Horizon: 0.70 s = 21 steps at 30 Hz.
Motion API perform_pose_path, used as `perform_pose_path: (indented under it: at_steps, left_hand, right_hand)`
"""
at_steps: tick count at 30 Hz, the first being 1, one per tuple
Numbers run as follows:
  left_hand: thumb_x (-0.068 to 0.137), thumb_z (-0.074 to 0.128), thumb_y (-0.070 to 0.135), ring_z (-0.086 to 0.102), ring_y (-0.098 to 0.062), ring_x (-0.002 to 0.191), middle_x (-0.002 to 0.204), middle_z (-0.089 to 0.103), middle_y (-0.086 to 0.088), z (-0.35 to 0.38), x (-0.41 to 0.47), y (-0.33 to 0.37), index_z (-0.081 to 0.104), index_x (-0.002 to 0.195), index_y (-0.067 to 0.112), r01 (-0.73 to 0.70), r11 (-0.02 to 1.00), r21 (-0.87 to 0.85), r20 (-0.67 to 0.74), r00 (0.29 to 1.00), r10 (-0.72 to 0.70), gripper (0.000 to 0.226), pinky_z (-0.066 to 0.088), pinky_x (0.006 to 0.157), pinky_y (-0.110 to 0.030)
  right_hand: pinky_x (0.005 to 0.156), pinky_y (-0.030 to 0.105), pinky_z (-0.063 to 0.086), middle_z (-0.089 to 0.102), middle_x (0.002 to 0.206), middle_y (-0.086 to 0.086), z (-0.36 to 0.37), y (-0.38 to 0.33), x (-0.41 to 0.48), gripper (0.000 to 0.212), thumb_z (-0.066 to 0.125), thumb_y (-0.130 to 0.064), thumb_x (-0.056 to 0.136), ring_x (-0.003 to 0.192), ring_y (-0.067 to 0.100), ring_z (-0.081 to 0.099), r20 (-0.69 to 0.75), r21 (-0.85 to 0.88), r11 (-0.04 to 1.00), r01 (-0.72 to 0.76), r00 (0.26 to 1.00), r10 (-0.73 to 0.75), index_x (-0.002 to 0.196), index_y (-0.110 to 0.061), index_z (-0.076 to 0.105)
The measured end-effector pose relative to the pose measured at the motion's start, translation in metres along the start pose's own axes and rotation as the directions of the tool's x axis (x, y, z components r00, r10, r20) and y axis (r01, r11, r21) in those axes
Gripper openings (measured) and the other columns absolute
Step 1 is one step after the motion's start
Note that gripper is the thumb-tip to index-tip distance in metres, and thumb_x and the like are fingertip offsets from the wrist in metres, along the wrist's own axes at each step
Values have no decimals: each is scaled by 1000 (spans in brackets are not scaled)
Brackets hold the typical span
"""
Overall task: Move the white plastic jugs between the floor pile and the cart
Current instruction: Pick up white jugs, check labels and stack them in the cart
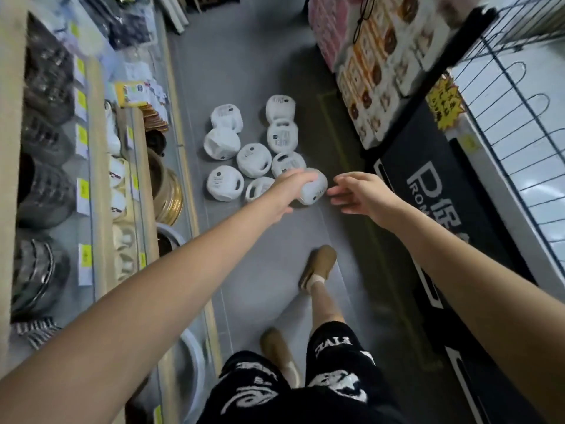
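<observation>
Left hand (293, 186) grips one white jug (313, 191) from above, fingers curled over it. The jug hangs at the near right edge of the floor pile (253, 160); cannot tell whether it is clear of the floor (244, 270). Right hand (359, 192) is just beside the jug on its right, fingers spread and loose, holding nothing, not touching. The pile lies straight ahead. A wire-sided frame (519, 96), likely the cart, stands well off to the right. Judgement: a swing cartward passes the right hand, so a handover looks probable. The jug's long axis is too blurred to read.
</observation>
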<state>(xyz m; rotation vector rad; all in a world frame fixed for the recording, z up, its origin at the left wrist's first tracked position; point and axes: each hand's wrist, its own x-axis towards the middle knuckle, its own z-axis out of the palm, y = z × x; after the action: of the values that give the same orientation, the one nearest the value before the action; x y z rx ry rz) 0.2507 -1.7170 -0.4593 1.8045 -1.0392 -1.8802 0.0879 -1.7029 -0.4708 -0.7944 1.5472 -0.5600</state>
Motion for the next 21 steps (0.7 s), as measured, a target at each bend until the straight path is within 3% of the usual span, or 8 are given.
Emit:
perform_pose_path:
  at_steps: [4,6,8,12,15,17,21]
  left_hand:
    - [94,53,29,50,-12,91,110,51,2,6,53,46,50,109,26,42,999,4,-9,999,-42,16,40,78,-27]
    - [95,53,28,48,-4,78,110,50,2,11,80,66,49,117,25,57,998,14,-10,998,-57,23,38,63,-21]
    - [95,54,28,51,-5,85,122,51,1,15,110,84,45,135,21,55,998,24,-11,998,-55,41,35,59,-20]
    - [95,56,26,45,-16,126,146,43,0,16,173,98,37,146,18,37,996,81,-58,998,-32,55,36,84,-23]
    - [94,57,23,44,-15,126,145,45,-1,13,218,92,39,144,15,70,995,77,-58,996,-66,53,35,94,-24]
    - [95,56,20,46,-17,123,141,47,-3,10,246,83,41,142,15,86,993,84,-46,996,-82,50,35,91,-23]
    - [93,60,22,38,-16,135,149,40,-7,2,322,49,34,146,13,140,978,153,-20,990,-139,59,31,100,-22]
  right_hand:
    - [73,31,47,69,99,6,-28,-31,60,15,46,-19,100,79,18,65,-3,30,999,-34,999,34,108,-14,58]
    - [74,32,49,70,98,5,-42,-47,90,13,46,-19,100,80,18,65,-7,35,997,-63,998,63,102,-17,59]
    - [72,31,49,69,95,3,-55,-60,120,14,46,-19,100,79,17,65,-15,41,995,-94,995,95,96,-20,59]
    - [71,30,48,69,94,3,-72,-68,180,14,46,-19,100,78,16,64,-15,42,987,-155,988,156,95,-20,59]
    - [67,29,44,67,96,6,-75,-60,221,14,47,-17,98,74,16,60,-39,89,973,-212,976,216,91,-20,59]
    - [66,29,40,65,94,8,-72,-49,248,14,48,-15,98,72,17,55,-57,154,953,-260,961,272,89,-19,59]
    - [73,33,44,63,98,9,-57,-9,311,11,51,-15,95,81,20,57,-84,225,906,-359,919,385,89,-20,58]
